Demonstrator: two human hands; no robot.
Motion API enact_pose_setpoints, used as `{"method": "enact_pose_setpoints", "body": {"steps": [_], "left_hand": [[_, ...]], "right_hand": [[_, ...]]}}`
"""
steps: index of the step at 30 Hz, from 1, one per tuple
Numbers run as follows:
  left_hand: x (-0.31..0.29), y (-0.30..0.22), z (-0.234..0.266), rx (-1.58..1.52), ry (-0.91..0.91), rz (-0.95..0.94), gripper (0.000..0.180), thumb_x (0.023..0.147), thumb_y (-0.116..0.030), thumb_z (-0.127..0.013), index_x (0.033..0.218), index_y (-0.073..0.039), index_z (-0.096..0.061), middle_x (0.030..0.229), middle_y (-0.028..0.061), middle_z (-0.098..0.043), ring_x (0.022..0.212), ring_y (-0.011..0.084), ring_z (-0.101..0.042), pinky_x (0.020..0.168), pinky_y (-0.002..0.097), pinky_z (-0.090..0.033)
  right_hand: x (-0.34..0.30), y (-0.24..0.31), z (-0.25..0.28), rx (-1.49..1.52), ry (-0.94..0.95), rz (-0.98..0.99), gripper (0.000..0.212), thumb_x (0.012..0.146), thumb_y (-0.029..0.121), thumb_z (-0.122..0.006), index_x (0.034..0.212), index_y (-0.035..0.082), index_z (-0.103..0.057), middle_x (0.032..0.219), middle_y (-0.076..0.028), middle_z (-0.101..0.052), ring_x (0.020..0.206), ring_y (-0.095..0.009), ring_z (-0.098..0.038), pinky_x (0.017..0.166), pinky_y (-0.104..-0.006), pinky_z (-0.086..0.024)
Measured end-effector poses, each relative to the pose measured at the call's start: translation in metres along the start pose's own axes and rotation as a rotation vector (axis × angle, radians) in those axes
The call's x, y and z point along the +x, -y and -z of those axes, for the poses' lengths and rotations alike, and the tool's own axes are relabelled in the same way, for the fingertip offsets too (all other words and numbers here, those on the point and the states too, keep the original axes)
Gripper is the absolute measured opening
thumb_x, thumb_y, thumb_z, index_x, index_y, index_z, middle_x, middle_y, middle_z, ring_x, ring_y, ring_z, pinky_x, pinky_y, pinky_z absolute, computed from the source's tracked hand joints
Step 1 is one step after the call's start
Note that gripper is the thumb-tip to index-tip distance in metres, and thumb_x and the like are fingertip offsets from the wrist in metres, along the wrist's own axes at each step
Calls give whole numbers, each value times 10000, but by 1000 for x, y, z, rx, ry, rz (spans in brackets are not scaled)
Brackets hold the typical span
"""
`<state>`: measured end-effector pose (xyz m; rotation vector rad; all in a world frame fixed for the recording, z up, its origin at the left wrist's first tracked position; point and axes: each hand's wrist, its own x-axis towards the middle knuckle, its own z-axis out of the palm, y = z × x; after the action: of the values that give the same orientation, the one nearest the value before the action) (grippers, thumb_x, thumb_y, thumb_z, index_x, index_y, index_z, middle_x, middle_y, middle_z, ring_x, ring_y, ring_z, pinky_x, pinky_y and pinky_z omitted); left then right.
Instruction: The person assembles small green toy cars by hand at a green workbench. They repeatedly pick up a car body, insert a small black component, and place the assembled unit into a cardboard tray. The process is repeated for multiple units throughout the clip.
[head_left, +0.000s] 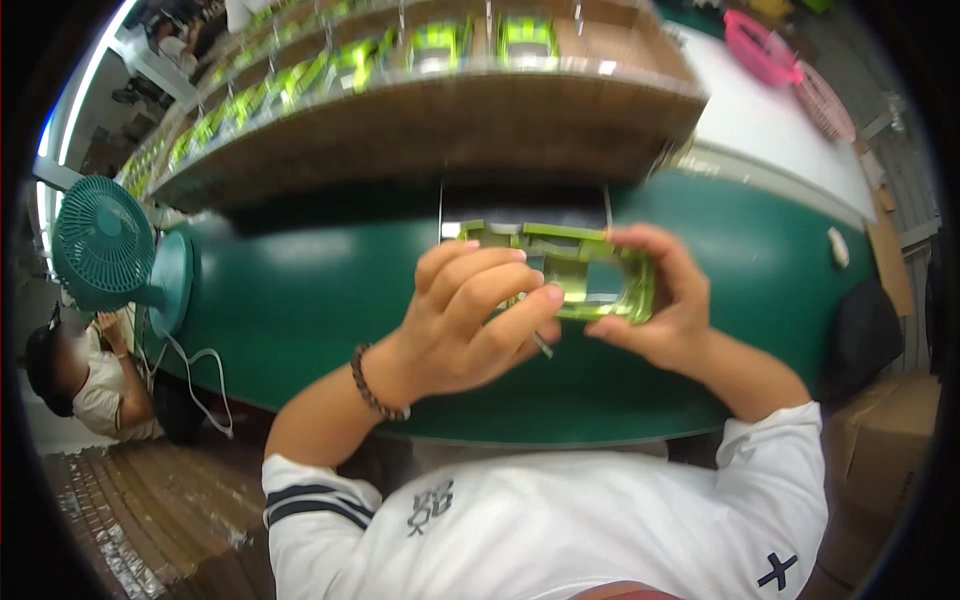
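Note:
A lime-green plastic toy car body (572, 275) is held over the table, its open frame facing up. My right hand (670, 300) grips its right end, thumb on the near edge and fingers on the far edge. Over the left part of the body, my left hand (475, 310) has its fingers curled together. A thin, light-coloured piece (541, 344) pokes out below those fingers, too small and blurred to name. The left hand hides much of the car body's left end.
A long cardboard box (430, 130) of similar green car bodies stands behind, above a dark flat panel (525, 205). A teal fan (110, 245) is at the green table's (300, 290) left. Pink baskets (762, 50) lie far right. Another person (100, 390) sits at left.

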<state>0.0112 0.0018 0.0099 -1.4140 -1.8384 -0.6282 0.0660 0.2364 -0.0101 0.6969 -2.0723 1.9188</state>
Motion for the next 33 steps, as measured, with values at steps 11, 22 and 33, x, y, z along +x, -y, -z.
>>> {"method": "enact_pose_setpoints", "body": {"steps": [11, 22, 33], "left_hand": [[10, 3, 4, -78, 105, 118, 744, 604, -486, -832, 1136, -29, -584, 1006, 95, -630, 933, 252, -612, 964, 428, -409], [18, 14, 23, -577, 238, 33, 812, 551, -500, -857, 1175, -44, -607, 1052, 69, -651, 1028, 238, -600, 1044, 509, -316], [109, 95, 21, -489, 15, 372, 420, 895, -310, -620, 1193, -16, -590, 1188, 162, -604, 1099, 249, -575, 936, 357, -438]], "right_hand": [[6, 20, -7, -347, 204, 280, 589, 708, 5, -770, 1234, 84, -517, 1290, -192, -505, 1142, -369, -539, 943, -400, -473], [35, 81, 22, -281, 786, 330, 383, 789, 50, -712, 1159, 88, -620, 1244, -124, -563, 1117, -339, -549, 913, -427, -466], [72, 106, 66, -639, 94, 310, 185, 748, -49, -693, 920, 4, -650, 957, -98, -682, 921, -223, -655, 845, -321, -505]]}}
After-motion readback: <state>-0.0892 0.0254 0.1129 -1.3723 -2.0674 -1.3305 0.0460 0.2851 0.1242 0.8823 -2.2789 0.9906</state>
